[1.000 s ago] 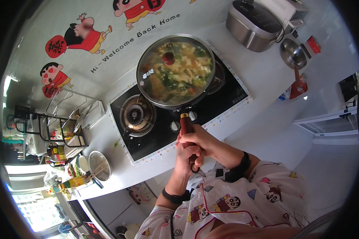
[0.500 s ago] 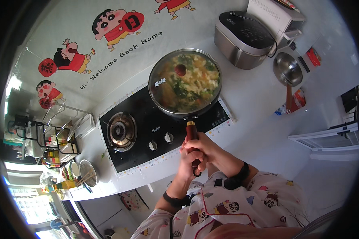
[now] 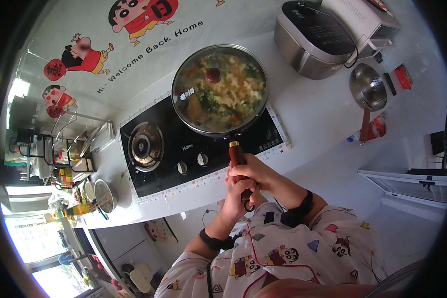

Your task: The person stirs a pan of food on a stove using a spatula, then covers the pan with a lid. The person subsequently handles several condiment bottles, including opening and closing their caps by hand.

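A deep frying pan point(image 3: 211, 132) covered by a glass lid point(image 3: 188, 111) is over the right side of the black gas stove point(image 3: 166, 174). Whether it rests on the burner or is raised is hidden. Through the glass I see a soup point(image 3: 233, 99) with pale yellow egg-like pieces and green leaves. The lid has a round dark red knob point(image 3: 212, 75). My right hand point(image 3: 253, 170) wraps the pan's red-brown handle point(image 3: 237, 155). Lower on the handle, my left hand point(image 3: 237, 192) closes round it, fingers overlapping the right hand's.
Left of the pan is a bare burner point(image 3: 145, 146); two knobs sit at the stove's front. A bowl with chopsticks point(image 3: 104, 196) and a dish rack point(image 3: 87, 134) stand left. A rice cooker point(image 3: 310, 39), a white oven-like appliance point(image 3: 362, 25) and a metal strainer point(image 3: 368, 87) are right.
The whole view has shifted slightly, so stove and pan appear higher and further left. Both hands keep their hold on the handle; the pan's place over the stove looks the same.
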The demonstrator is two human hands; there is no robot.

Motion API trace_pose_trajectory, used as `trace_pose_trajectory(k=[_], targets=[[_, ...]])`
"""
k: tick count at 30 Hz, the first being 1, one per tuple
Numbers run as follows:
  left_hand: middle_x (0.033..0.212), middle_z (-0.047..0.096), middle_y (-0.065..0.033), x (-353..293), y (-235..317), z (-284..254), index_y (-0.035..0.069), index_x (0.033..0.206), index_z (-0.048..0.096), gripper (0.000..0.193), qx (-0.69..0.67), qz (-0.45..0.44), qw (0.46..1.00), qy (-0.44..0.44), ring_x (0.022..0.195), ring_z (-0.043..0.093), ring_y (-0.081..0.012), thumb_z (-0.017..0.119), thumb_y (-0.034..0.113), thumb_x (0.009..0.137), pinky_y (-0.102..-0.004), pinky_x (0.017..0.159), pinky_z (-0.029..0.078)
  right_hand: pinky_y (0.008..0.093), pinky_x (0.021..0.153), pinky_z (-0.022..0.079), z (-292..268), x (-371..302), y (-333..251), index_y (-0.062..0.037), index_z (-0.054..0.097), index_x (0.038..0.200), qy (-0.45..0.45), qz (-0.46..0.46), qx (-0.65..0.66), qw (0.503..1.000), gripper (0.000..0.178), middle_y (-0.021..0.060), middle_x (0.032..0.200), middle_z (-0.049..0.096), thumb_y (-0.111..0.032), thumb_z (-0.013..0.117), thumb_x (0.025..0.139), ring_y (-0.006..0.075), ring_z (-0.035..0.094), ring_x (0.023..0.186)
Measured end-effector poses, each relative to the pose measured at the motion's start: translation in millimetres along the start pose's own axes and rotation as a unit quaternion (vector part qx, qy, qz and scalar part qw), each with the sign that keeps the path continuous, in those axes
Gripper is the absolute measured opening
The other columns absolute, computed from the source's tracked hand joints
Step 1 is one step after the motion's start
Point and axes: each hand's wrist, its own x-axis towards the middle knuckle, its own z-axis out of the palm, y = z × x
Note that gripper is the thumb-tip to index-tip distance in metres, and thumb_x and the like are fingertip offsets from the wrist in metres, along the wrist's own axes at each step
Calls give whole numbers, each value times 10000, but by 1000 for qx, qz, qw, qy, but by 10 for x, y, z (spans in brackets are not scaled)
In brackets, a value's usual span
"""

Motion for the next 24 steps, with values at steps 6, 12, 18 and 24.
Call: trace_pose_trajectory(k=[6,12,18,24], targets=[[624,567,-82,25,-83,141,27,883,532,158,26,-14,999,21,488,520,-166,496,177,914,-251,424,359,389,781,549,-160,-98,-133,30,561,913,-44,45,-41,997,254,162,906,646,-169,657,787,296,671,919],[659,594,-32,-44,402,-87,31,884,608,339,440,-16,898,19,533,534,-138,583,357,974,-320,487,438,378,792,559,-210,-189,-248,-10,574,1054,-48,97,-69,992,340,113,1015,652,-288,672,883,222,677,926],[749,669,-159,613,1766,127,42,863,675,309,721,351,581,138,670,664,-363,691,351,872,-427,603,528,410,774,547,-227,-353,-233,-91,576,1093,-46,128,-53,989,381,94,1074,653,-439,615,945,262,682,972],[882,722,-145,1597,2139,100,50,993,670,463,812,269,499,141,819,692,-347,706,467,795,-436,732,558,362,807,510,-268,-685,-211,-114,578,1165,-36,93,-88,991,413,75,1078,645,-460,614,943,202,639,975]])
